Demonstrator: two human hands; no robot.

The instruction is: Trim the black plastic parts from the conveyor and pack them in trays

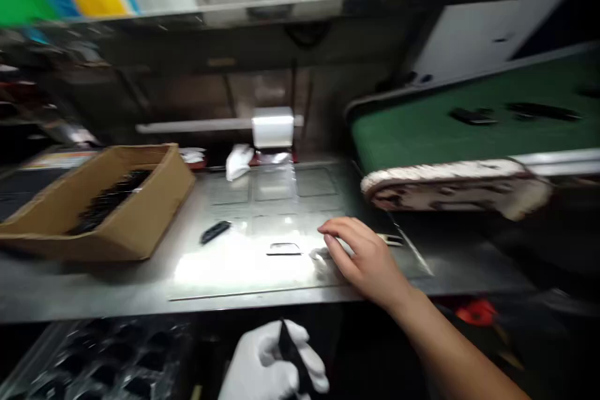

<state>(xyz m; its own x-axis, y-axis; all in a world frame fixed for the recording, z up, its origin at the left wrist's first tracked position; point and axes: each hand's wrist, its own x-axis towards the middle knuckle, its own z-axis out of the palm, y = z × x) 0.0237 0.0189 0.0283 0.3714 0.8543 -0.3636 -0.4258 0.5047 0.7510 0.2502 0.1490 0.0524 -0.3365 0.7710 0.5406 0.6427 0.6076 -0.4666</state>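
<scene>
My left hand [272, 365], in a white glove, is low in front of the bench edge, its fingers closed around a narrow black plastic piece [295, 356]. The bare right hand [363, 256] hovers over the worktop with thumb and fingers apart and nothing visible between them. Just left of its fingertips lies a thin rectangular frame [284, 249], dark along its near edge. Farther left rests a small black oblong part [215, 232]. A small light-coloured tool or clip [391, 239] shows partly behind the right hand. The view is blurred by motion.
A cardboard box [164, 200] with many dark parts stands on the left. A green conveyor belt [422, 131] carrying black parts reaches in from the right. At the back is a white roll [273, 128]. Below the bench, a clear tray [37, 350] holds dark pieces.
</scene>
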